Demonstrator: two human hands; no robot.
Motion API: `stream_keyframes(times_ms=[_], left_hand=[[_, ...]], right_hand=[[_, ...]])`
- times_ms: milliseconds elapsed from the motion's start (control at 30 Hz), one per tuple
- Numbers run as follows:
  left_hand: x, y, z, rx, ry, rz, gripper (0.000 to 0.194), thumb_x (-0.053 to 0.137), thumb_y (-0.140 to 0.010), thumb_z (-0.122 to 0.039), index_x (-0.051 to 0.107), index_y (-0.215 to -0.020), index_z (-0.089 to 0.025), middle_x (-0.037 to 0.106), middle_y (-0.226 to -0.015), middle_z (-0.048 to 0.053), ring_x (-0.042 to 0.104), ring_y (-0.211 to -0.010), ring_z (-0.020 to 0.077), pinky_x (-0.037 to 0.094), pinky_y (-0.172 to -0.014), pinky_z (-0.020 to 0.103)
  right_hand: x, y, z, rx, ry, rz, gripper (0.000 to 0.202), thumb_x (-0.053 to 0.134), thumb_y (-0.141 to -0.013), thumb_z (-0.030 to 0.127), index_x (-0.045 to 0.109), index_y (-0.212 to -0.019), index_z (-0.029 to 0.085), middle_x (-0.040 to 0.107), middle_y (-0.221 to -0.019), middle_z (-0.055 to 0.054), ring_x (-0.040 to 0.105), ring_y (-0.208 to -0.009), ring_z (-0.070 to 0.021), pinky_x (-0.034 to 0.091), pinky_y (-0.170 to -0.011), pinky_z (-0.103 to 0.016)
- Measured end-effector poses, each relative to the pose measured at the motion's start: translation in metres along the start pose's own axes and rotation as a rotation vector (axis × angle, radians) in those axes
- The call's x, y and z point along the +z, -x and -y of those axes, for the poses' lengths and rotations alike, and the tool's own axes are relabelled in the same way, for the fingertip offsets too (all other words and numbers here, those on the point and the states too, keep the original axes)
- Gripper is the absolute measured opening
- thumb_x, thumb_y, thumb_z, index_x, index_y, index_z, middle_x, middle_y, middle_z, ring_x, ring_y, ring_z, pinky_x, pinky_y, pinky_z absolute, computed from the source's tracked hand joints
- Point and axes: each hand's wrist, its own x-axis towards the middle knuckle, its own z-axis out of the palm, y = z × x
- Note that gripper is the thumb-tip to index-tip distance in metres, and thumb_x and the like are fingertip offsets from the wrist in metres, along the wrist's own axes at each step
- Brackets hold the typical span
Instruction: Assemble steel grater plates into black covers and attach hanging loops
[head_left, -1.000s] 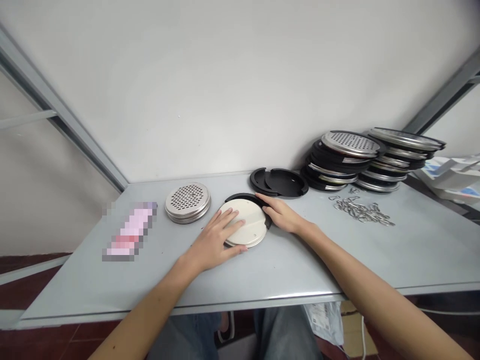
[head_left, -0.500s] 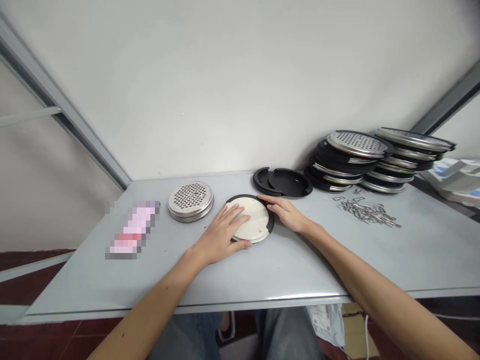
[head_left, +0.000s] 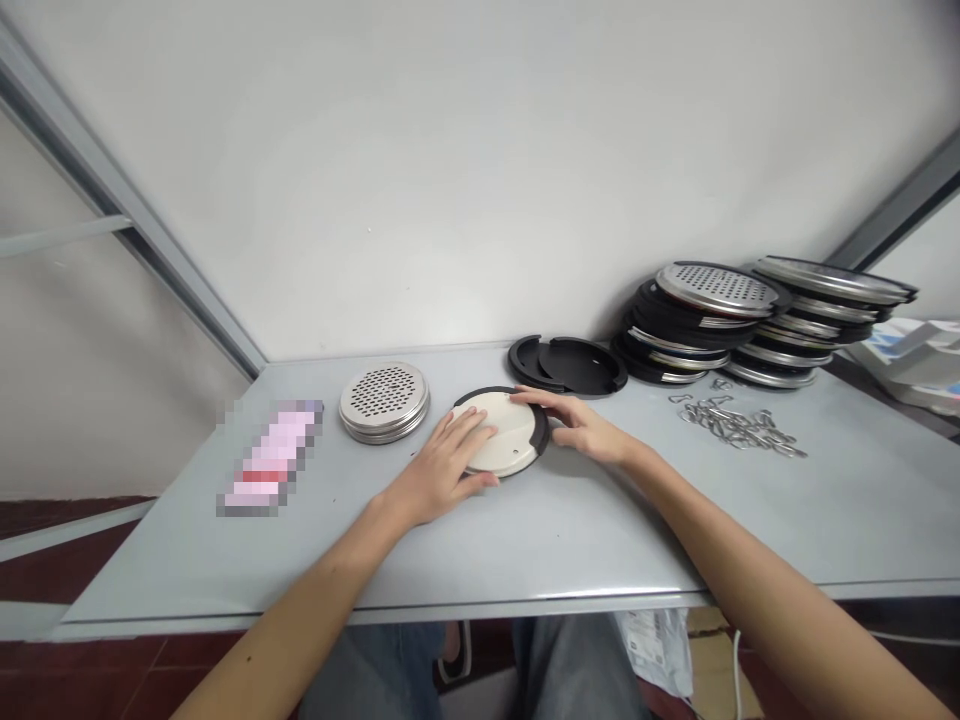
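A round cream-white disc [head_left: 506, 436] lies on the table in front of me, with a black rim [head_left: 541, 432] around its far and right edges. My left hand [head_left: 448, 468] rests flat on the disc's left part, fingers spread and thumb along the near edge. At the right, my right hand [head_left: 577, 422] grips the black rim, its fingers reaching over the top and its thumb at the outer side. The underside of the disc is hidden. Just behind lie black round holders [head_left: 581, 366], overlapping one another.
Left of the disc sits a stack of perforated metal discs [head_left: 384, 398]. A pixelated flat item [head_left: 270, 455] lies farther left. Tall stacks of black-rimmed discs [head_left: 720, 290] and more discs [head_left: 825, 280] stand at the back right, with loose metal clips [head_left: 742, 425] before them.
My right hand has shifted slightly, its fingers now reaching over the rim onto the disc's far right edge. My left hand stays nearly in place on the disc.
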Motion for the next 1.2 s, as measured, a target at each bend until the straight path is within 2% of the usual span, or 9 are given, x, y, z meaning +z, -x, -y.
stream_keyframes(times_ms=[67,167,267,367,467,600,800,933,1200], left_hand=[[-0.002,0.000,0.000,-0.013,0.131,-0.077,0.055,0.044,-0.095,-0.051,0.043,-0.140,-0.019,0.041,-0.148,0.014,0.032,-0.141,0.0269,0.022,-0.117,0.048],[-0.005,-0.001,-0.001,-0.069,0.373,-0.246,0.053,0.037,-0.096,-0.055,0.052,-0.132,-0.020,0.055,-0.136,0.012,0.048,-0.130,0.0266,0.037,-0.110,0.042],[-0.006,-0.004,0.000,-0.176,0.597,-0.399,0.054,0.036,-0.095,-0.059,0.058,-0.122,-0.017,0.063,-0.124,0.012,0.057,-0.119,0.0267,0.043,-0.103,0.040],[-0.004,-0.008,0.001,-0.269,0.804,-0.475,0.055,0.035,-0.095,-0.059,0.057,-0.121,-0.016,0.063,-0.123,0.012,0.058,-0.117,0.0265,0.046,-0.099,0.039],[-0.002,-0.012,0.000,-0.287,0.907,-0.479,0.049,0.045,-0.094,-0.054,0.053,-0.126,-0.017,0.060,-0.128,0.011,0.055,-0.120,0.0263,0.046,-0.100,0.038],[-0.002,-0.014,-0.006,-0.289,0.834,-0.481,0.045,0.060,-0.090,-0.039,0.049,-0.128,-0.019,0.055,-0.134,0.009,0.048,-0.128,0.0254,0.039,-0.107,0.037],[0.000,-0.012,-0.007,-0.319,0.808,-0.467,0.043,0.054,-0.093,-0.036,0.045,-0.131,-0.020,0.053,-0.136,0.008,0.045,-0.131,0.0238,0.034,-0.112,0.038],[0.000,-0.010,-0.008,-0.315,0.798,-0.449,0.039,0.052,-0.094,-0.035,0.047,-0.129,-0.019,0.055,-0.134,0.009,0.049,-0.126,0.0233,0.033,-0.112,0.038],[0.000,-0.007,-0.011,-0.378,0.910,-0.380,0.037,0.055,-0.093,-0.036,0.048,-0.125,-0.019,0.054,-0.134,0.009,0.048,-0.127,0.0245,0.038,-0.107,0.037]], right_hand=[[-0.001,0.001,0.005,-0.039,-0.007,-0.008,0.066,0.053,-0.067,0.010,0.055,-0.132,0.021,0.052,-0.142,-0.006,0.048,-0.130,-0.0277,0.039,-0.108,-0.044],[0.001,-0.001,0.011,-0.047,0.047,-0.154,0.049,0.064,-0.074,0.022,0.061,-0.123,0.021,0.065,-0.121,-0.007,0.062,-0.107,-0.0244,0.049,-0.096,-0.040],[0.006,-0.006,0.014,-0.056,0.096,-0.304,0.033,0.067,-0.077,0.035,0.068,-0.107,0.020,0.068,-0.101,-0.007,0.062,-0.089,-0.0214,0.052,-0.083,-0.037],[0.010,-0.009,0.015,-0.057,0.099,-0.386,0.032,0.067,-0.079,0.043,0.068,-0.101,0.020,0.064,-0.085,-0.004,0.058,-0.077,-0.0189,0.050,-0.074,-0.034],[0.013,-0.009,0.017,0.013,0.046,-0.414,0.032,0.062,-0.083,0.048,0.068,-0.089,0.018,0.058,-0.070,-0.001,0.052,-0.066,-0.0160,0.045,-0.065,-0.031],[0.018,-0.007,0.019,0.084,-0.027,-0.386,0.038,0.057,-0.085,0.053,0.066,-0.079,0.016,0.053,-0.064,0.000,0.047,-0.061,-0.0139,0.039,-0.057,-0.028],[0.022,-0.006,0.019,0.095,-0.037,-0.330,0.043,0.054,-0.085,0.057,0.065,-0.076,0.016,0.057,-0.067,-0.001,0.048,-0.062,-0.0150,0.039,-0.057,-0.027],[0.023,-0.005,0.020,0.111,-0.033,-0.318,0.045,0.052,-0.086,0.058,0.065,-0.076,0.016,0.057,-0.068,-0.001,0.049,-0.064,-0.0152,0.039,-0.058,-0.027],[0.022,-0.005,0.022,0.176,-0.084,-0.298,0.049,0.053,-0.083,0.062,0.062,-0.069,0.016,0.055,-0.063,0.000,0.047,-0.060,-0.0136,0.037,-0.055,-0.026]])
